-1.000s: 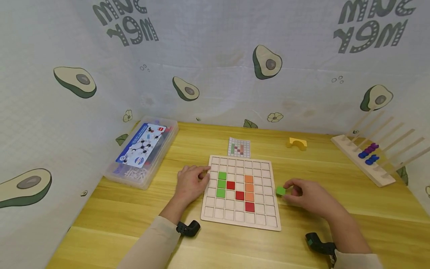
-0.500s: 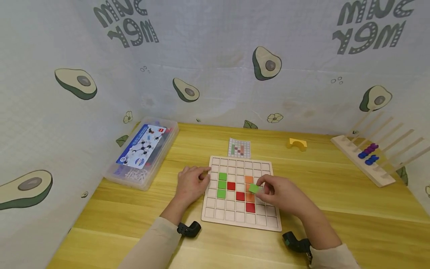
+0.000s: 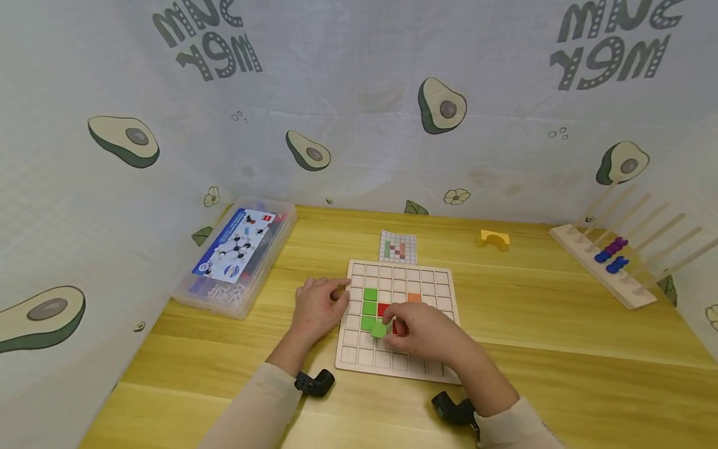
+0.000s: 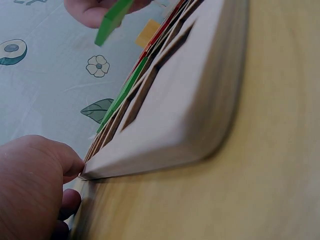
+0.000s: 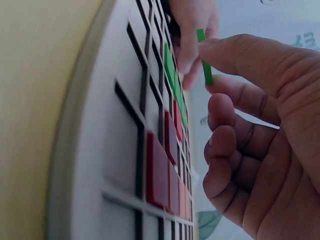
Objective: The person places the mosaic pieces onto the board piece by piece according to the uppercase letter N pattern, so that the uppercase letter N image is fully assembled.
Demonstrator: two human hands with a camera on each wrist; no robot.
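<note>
My right hand [image 3: 429, 333] pinches a square green tile [image 3: 378, 329] between thumb and index finger over the wooden grid board [image 3: 349, 355]. In the right wrist view the held tile [image 5: 205, 57] stands on edge, apart from the board, with the other fingers curled below. A column of green tiles [image 3: 369, 308] lies in the grid just left of it. Red tiles [image 3: 383, 309] and an orange tile [image 3: 414, 298] also sit in squares, some of them hidden by the right hand. My left hand [image 3: 320, 307] rests beside the board, fingertips touching its left edge.
A small printed pattern card [image 3: 397, 247] lies behind the board. At the left stands a clear plastic case [image 3: 235, 255]. A yellow arch block [image 3: 494, 239] and a wooden peg rack [image 3: 603, 268] with blue and purple beads are farther right.
The right hand has carried the green tile leftward from beside the board's right edge, across the grid, to near the green column. The left hand stays in place.
</note>
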